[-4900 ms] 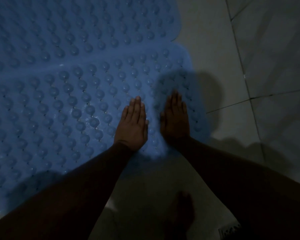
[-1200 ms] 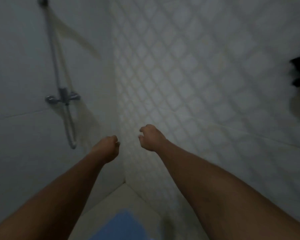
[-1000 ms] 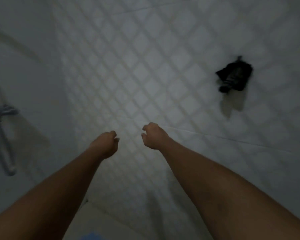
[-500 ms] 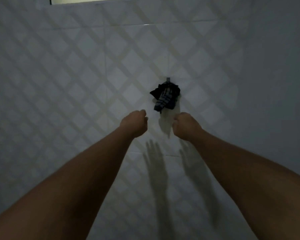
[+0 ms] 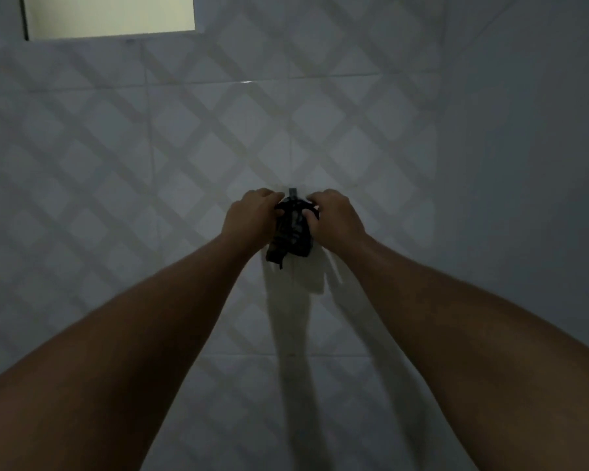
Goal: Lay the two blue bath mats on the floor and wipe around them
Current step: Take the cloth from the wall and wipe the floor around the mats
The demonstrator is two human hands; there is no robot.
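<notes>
Both hands up at the tiled wall point(image 5: 123, 171). Left hand point(image 5: 250, 217) and right hand point(image 5: 335, 217) grip closed on the dark cloth point(image 5: 291, 237) from either side; it hangs from a wall hook point(image 5: 292, 192). Bath mats out of frame.

Both bare forearms are extended forward and upward from the lower corners of the view, converging toward its centre. The left hand point(image 5: 250, 217) is held with its back toward the camera, the fingers curled inward around the left side of a dark cloth point(image 5: 291, 232). The right hand point(image 5: 334, 215) is set just beside it, the knuckles raised and the fingertips point(image 5: 307, 212) pressed onto the right side of the same cloth. The wrists are kept nearly straight.
</notes>
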